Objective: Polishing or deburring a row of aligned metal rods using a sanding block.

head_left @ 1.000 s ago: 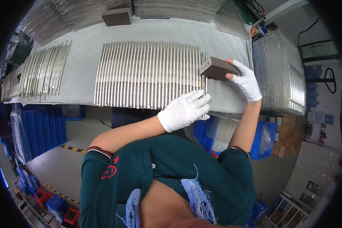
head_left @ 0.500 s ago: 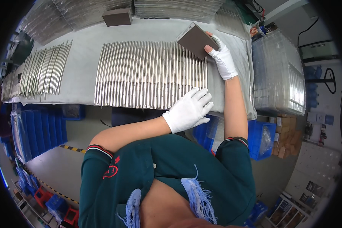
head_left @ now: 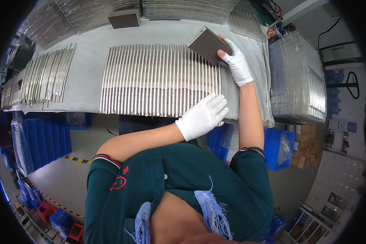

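A row of slim silvery metal rods point(head_left: 150, 81) lies side by side on the pale-covered table. My right hand point(head_left: 238, 65), in a white glove with bare thumb and fingertip, grips a grey-brown rectangular block point(head_left: 209, 45). The block is tilted over the far right end of the row; whether it touches the rods I cannot tell. My left hand point(head_left: 203, 116), fully gloved in white, rests flat at the near right end of the row, fingers stretched out over the rod ends.
Another grey-brown block point(head_left: 124, 19) stands at the back. A second group of rods point(head_left: 49, 75) lies to the left. Wrapped clear trays point(head_left: 299, 77) are stacked on the right and along the back. Blue bins point(head_left: 278, 150) stand below the table's near edge.
The block and my right hand have shifted very slightly left and nearer. My left hand has moved a little to the right, its fingers closer together.
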A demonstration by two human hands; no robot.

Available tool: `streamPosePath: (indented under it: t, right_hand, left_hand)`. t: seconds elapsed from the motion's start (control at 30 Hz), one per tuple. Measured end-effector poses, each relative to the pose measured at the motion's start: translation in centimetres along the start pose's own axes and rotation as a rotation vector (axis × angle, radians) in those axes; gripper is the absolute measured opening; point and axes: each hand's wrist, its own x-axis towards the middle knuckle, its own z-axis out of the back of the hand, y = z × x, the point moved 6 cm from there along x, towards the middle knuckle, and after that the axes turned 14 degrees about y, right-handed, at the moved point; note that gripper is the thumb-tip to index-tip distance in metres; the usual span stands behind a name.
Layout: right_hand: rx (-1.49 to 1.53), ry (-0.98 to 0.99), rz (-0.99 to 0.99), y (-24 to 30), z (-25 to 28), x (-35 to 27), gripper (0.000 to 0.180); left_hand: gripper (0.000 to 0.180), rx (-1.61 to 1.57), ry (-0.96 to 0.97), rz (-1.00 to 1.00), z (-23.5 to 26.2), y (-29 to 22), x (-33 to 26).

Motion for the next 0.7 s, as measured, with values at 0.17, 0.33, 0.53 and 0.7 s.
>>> streamPosePath:
  t: [0.17, 0.33, 0.53, 0.7]
  right_hand:
    - [-0.016, -0.034, 0.028, 0.0, 0.4, -0.2, 0.06]
    - [-0.287, -0.134, 0.055, 3.7, 1.5, -4.0, 0.052]
    - [-0.207, 0.001, -0.191, 3.4, 3.3, -10.1, 0.05]
    - [-0.258, 0.039, -0.089, 3.7, -0.1, -8.9, 0.045]
  left_hand:
    - [0.047, 0.042, -0.065, -0.038, -0.2, -0.3, -0.4]
    - [0.043, 0.056, -0.053, -0.067, 0.1, -0.4, -0.8]
    - [0.04, -0.085, -0.131, -0.067, 1.5, -0.1, -1.3]
    - [0.032, -0.069, -0.081, -0.105, 1.3, -0.4, -0.8]
